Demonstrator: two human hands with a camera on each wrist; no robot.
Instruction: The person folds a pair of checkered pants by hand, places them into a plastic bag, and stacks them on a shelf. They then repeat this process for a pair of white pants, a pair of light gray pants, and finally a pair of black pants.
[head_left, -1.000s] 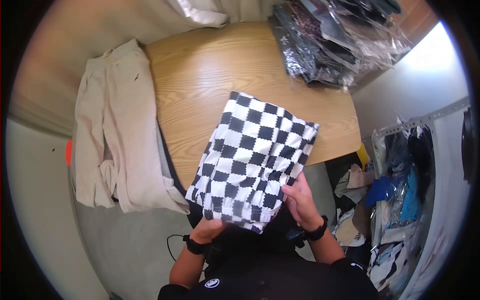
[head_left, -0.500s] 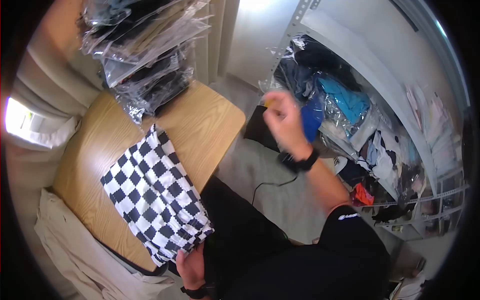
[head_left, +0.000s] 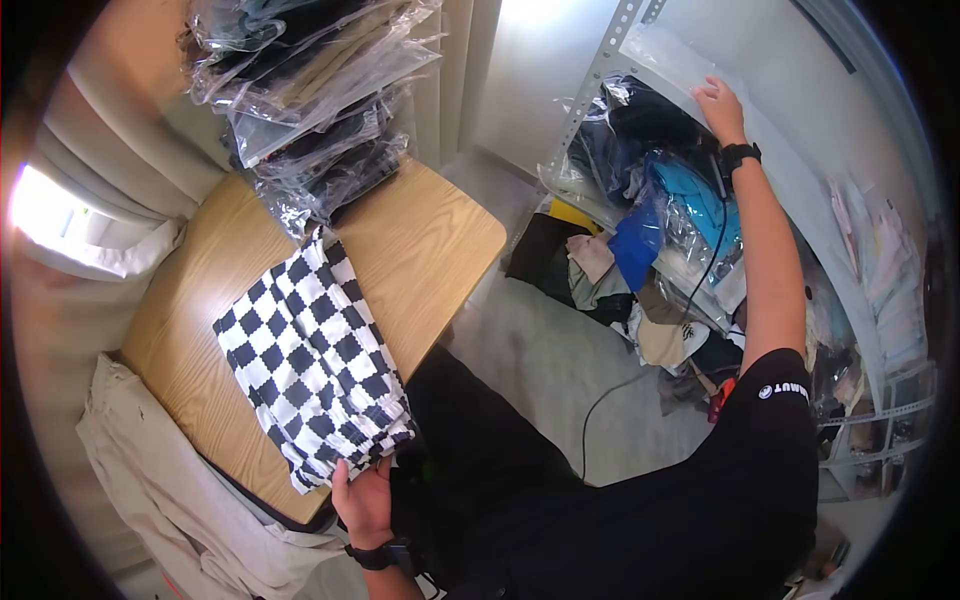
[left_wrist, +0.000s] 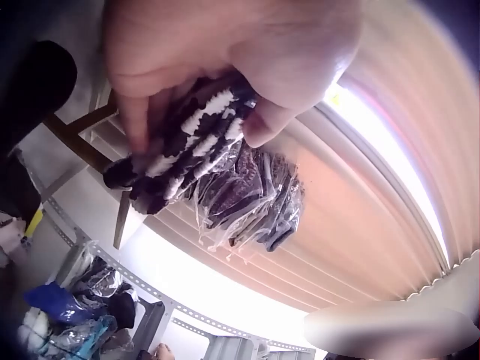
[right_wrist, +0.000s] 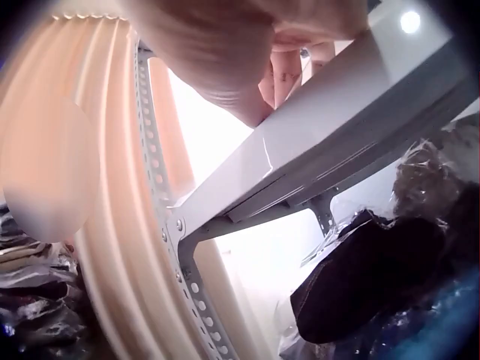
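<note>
Folded black-and-white checkered pants (head_left: 315,360) lie on the wooden table, their gathered end over its near edge. My left hand (head_left: 365,500) grips that end, thumb on top and fingers underneath. In the left wrist view, the pants (left_wrist: 199,139) show between the thumb and fingers. My right arm is stretched far out to the right, and the right hand (head_left: 722,112) is over the upper shelf (head_left: 765,130) of a metal rack. Bent fingers reach past the shelf's front edge in the right wrist view; their tips are hidden, so I cannot tell whether they pinch anything.
Plastic-bagged clothes (head_left: 320,110) are stacked at the table's back. Beige pants (head_left: 150,480) hang over its left side. Below the upper shelf lie bagged garments (head_left: 690,200), with loose clothes (head_left: 600,270) beside the rack. A black cable (head_left: 590,420) trails across the floor.
My right hand has let go of the checkered pants and swung out right and up to the rack shelf. The view has turned right. The left hand keeps its hold.
</note>
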